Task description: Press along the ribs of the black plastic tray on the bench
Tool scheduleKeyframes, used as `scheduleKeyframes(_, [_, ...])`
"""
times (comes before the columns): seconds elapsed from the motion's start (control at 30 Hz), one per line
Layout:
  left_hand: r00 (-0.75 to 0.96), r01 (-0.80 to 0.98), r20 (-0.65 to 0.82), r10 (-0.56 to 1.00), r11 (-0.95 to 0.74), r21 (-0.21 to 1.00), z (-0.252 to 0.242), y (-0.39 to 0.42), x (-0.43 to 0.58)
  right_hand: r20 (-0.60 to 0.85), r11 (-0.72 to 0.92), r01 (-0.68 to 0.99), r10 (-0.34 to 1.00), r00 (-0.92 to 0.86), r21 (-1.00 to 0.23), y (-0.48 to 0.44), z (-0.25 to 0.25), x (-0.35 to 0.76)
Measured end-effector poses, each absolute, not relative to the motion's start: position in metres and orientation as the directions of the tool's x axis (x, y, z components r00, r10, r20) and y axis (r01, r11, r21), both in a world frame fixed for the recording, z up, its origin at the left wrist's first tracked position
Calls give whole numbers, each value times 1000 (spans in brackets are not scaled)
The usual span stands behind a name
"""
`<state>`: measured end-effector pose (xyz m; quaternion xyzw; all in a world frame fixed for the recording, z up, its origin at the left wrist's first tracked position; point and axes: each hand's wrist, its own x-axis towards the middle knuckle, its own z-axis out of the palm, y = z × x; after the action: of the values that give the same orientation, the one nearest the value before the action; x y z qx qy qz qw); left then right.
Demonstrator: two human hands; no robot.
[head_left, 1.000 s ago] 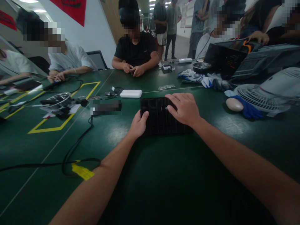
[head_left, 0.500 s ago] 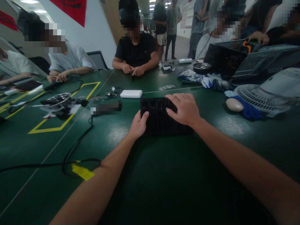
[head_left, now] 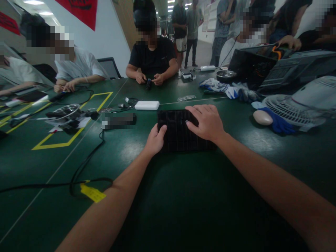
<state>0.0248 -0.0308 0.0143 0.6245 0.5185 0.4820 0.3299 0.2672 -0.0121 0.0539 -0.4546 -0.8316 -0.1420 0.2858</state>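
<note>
A flat black rectangular panel [head_left: 178,136] with faint lines across its face is in front of me on the green table [head_left: 189,203]. I cannot make out what kind of thing it is. My left hand [head_left: 155,139] grips its left edge, thumb on top and the other fingers hidden beneath or behind it. Over the panel's upper right part lies my right hand [head_left: 206,122], its fingers along the far edge and its thumb pressed on the face. Just beyond the panel is a white rectangular box [head_left: 147,105].
Left of the panel lies a dark power strip [head_left: 118,120], its black cable [head_left: 86,161] running under my left forearm with a yellow tag [head_left: 93,192]. A metal bowl [head_left: 68,111] stands farther left. To the right are a fan [head_left: 286,108] and a blue glove [head_left: 282,122]. Co-workers sit opposite.
My hands and the black panel stay in place. Across the table, a co-worker's hands have moved apart around a small dark object.
</note>
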Motion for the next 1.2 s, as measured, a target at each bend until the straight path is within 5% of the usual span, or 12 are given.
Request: scheduleKeyframes(1.2, [1, 316, 268, 963, -255, 914, 12, -29, 24, 612, 539, 842, 669, -423, -8, -12, 53, 267])
